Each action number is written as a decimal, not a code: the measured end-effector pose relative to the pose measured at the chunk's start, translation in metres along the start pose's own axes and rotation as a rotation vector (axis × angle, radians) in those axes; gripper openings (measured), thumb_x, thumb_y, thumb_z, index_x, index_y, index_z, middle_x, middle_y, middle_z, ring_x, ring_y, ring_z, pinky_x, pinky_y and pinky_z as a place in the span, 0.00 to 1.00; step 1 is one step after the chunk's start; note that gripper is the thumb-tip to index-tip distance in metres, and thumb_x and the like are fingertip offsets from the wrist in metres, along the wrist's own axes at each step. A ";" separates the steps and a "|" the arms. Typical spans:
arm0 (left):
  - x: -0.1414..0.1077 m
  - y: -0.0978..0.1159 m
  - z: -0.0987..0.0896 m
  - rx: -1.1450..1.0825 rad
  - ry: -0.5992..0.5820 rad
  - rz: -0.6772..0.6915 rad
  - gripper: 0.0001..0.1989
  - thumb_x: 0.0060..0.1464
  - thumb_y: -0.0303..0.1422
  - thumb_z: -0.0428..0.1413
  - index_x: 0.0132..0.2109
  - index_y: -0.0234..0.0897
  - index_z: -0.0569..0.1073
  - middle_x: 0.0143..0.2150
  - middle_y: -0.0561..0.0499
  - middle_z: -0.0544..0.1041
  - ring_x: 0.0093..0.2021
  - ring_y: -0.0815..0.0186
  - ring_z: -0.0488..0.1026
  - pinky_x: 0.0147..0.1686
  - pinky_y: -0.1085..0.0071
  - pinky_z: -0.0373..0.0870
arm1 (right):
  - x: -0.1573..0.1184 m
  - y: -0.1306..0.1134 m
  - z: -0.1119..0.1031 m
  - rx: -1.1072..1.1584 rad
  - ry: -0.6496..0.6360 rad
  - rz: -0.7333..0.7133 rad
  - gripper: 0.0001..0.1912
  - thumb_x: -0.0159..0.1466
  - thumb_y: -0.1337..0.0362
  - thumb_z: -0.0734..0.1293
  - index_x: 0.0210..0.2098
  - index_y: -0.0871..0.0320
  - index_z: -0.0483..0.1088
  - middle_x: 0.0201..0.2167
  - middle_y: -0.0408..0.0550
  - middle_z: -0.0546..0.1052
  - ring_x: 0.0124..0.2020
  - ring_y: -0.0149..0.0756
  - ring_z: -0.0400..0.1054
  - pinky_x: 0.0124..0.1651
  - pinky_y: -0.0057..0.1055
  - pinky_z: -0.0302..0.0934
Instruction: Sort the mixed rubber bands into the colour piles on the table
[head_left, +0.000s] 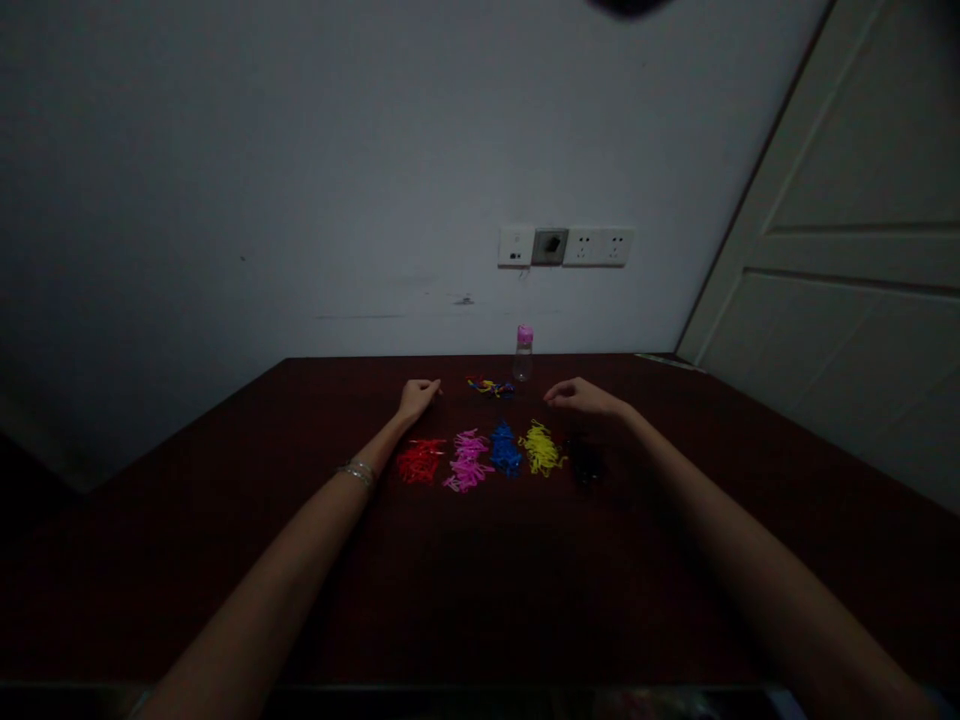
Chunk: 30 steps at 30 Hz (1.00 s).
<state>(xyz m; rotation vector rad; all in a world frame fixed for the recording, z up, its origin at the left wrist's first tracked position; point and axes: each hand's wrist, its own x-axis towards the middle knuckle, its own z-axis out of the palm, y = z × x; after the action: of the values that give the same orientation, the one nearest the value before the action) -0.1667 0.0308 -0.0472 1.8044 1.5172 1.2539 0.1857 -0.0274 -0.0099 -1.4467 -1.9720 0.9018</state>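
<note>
Strips [469,468] sit in colour piles on the desk [465,600], probably featherlight and bendy, so pinch one mid-length. Just beyond, left hand [418,398] and right hand [583,396] look loosely curled, can't tell if gripping anything. Mixed heap [489,387] farther back, near the bottle [523,358].

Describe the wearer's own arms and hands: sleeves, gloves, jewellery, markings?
Left hand: no glove; a silvery bracelet at the wrist, possibly several thin bands, too blurry to count. Right hand: no glove, no jewellery visible. Forearms slim and uncovered, no cables or clear markings. Any sleeve at the bottom edge is too dark to make out.
</note>
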 end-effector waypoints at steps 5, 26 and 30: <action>-0.001 0.004 0.001 0.144 -0.083 0.034 0.19 0.47 0.44 0.50 0.25 0.33 0.75 0.18 0.52 0.69 0.21 0.70 0.64 0.24 0.75 0.56 | -0.001 0.041 -0.005 -0.084 0.259 0.054 0.13 0.51 0.62 0.63 0.30 0.63 0.73 0.23 0.46 0.75 0.24 0.30 0.65 0.28 0.25 0.59; 0.001 0.074 0.086 0.517 -0.397 0.318 0.14 0.49 0.35 0.53 0.43 0.39 0.75 0.39 0.46 0.76 0.37 0.62 0.71 0.33 0.73 0.62 | -0.011 0.049 0.004 -0.270 0.473 0.001 0.14 0.55 0.61 0.60 0.32 0.62 0.74 0.31 0.50 0.77 0.32 0.36 0.69 0.36 0.27 0.59; 0.002 0.076 0.094 0.589 -0.407 0.342 0.13 0.51 0.34 0.51 0.42 0.41 0.75 0.40 0.47 0.76 0.40 0.62 0.71 0.37 0.72 0.63 | -0.011 0.046 0.005 -0.293 0.479 0.003 0.14 0.55 0.62 0.60 0.32 0.62 0.75 0.31 0.50 0.77 0.33 0.36 0.69 0.36 0.27 0.59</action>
<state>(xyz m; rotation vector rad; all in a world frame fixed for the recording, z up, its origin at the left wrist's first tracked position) -0.0472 0.0297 -0.0293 2.5892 1.4675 0.5181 0.2135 -0.0298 -0.0488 -1.6395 -1.7780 0.2308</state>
